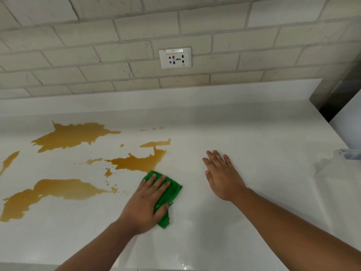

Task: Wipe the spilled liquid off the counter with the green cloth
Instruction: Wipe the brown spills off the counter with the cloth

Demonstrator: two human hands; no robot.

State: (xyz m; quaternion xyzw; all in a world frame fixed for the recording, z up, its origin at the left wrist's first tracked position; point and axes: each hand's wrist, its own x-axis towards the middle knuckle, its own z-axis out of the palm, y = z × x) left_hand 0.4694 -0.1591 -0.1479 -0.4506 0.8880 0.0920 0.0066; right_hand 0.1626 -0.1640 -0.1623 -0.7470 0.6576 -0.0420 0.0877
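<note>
Brown spilled liquid lies in several puddles on the white counter [244, 133]: a large one at the back left [74, 135], one in the middle [136, 161], and one at the front left [52, 192]. My left hand [146, 202] presses flat on the folded green cloth [170, 192], whose far corner touches the near edge of the middle puddle. My right hand [222, 175] rests flat on the dry counter to the right of the cloth, fingers straight, holding nothing.
A tiled wall rises behind the counter with a white power socket [175, 58]. A dark panel [336, 90] stands at the back right. A pale blue-grey object [349, 153] shows at the right edge. A small puddle [8, 161] lies far left.
</note>
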